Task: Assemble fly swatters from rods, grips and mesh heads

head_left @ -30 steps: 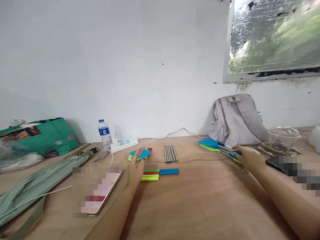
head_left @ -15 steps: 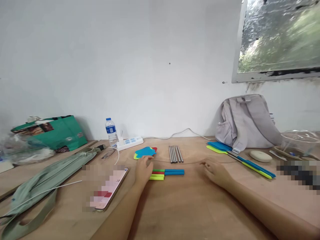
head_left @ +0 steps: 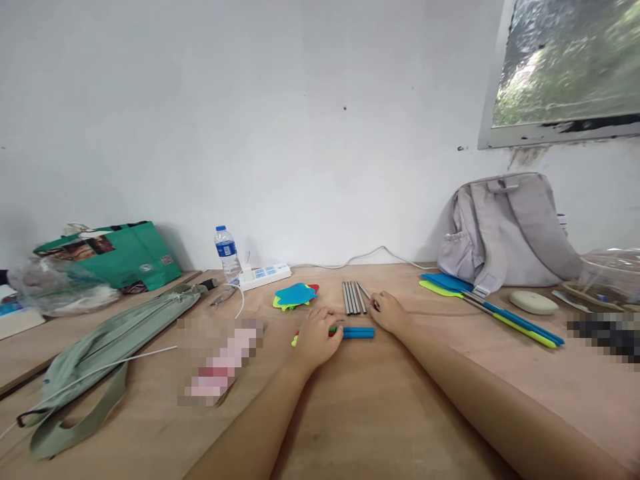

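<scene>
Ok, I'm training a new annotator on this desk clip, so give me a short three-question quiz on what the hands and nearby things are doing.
1. True or false: the left hand rests on the coloured silicone sleeves.
2. Which thing does the right hand touch? A. water bottle B. metal straws C. grey backpack
3. Fill in: the stack of coloured pads lies between the metal straws and the white ____.

Key:
1. True.
2. B; its fingertips meet the rightmost straw, which lies askew.
3. Power strip.
</scene>
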Demonstrator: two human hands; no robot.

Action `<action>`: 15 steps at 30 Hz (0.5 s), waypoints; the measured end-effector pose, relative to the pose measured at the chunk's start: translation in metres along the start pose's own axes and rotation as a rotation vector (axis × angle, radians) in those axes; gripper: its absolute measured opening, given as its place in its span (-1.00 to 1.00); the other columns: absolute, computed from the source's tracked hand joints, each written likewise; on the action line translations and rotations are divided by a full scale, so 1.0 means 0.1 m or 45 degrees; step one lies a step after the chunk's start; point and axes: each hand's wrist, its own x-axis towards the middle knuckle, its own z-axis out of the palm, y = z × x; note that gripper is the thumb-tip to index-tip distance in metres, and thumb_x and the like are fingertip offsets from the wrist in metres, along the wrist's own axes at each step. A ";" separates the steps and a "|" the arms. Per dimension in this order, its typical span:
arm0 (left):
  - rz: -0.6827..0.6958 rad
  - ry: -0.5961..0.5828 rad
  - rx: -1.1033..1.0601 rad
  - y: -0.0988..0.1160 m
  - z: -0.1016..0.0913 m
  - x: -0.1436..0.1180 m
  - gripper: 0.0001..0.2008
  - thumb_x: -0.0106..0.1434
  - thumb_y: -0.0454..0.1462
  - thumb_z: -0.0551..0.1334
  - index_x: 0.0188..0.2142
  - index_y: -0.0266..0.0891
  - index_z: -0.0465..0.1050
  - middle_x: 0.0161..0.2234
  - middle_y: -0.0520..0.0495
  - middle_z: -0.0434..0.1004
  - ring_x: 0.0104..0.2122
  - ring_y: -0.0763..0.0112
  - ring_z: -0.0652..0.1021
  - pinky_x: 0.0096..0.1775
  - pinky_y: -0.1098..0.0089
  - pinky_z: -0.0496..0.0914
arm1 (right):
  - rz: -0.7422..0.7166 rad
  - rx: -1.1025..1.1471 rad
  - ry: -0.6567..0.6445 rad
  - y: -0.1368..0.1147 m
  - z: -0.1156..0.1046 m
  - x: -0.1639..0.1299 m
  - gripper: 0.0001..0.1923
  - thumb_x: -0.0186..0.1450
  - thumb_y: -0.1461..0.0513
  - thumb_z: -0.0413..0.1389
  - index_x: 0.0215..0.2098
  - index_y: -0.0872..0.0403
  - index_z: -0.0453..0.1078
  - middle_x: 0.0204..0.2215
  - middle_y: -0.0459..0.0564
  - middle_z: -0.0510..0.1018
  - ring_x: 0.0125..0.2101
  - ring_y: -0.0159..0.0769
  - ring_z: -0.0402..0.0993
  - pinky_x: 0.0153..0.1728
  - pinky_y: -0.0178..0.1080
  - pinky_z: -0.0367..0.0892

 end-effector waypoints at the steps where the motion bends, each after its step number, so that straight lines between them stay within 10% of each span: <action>1: 0.025 -0.019 -0.002 0.03 0.00 0.00 -0.75 0.14 -0.28 0.07 -0.23 -0.12 0.46 -0.21 -0.05 0.40 -0.15 0.28 0.36 -0.06 0.25 0.19 | 0.033 -0.013 0.001 0.03 -0.01 -0.01 -0.88 0.17 0.25 -0.03 -0.39 0.12 0.31 -0.37 0.05 0.38 -0.32 -0.28 0.31 -0.31 -0.29 0.14; 15: 0.196 -0.186 0.015 0.18 0.02 -0.02 -0.80 0.10 -0.34 0.11 -0.27 -0.15 0.41 -0.29 -0.04 0.40 -0.21 0.30 0.37 -0.16 0.30 0.24 | 0.204 0.382 0.171 0.52 -0.39 -0.27 -0.80 0.23 0.15 -0.15 -0.41 0.10 0.21 -0.47 0.03 0.42 -0.37 -0.25 0.37 -0.33 -0.22 0.20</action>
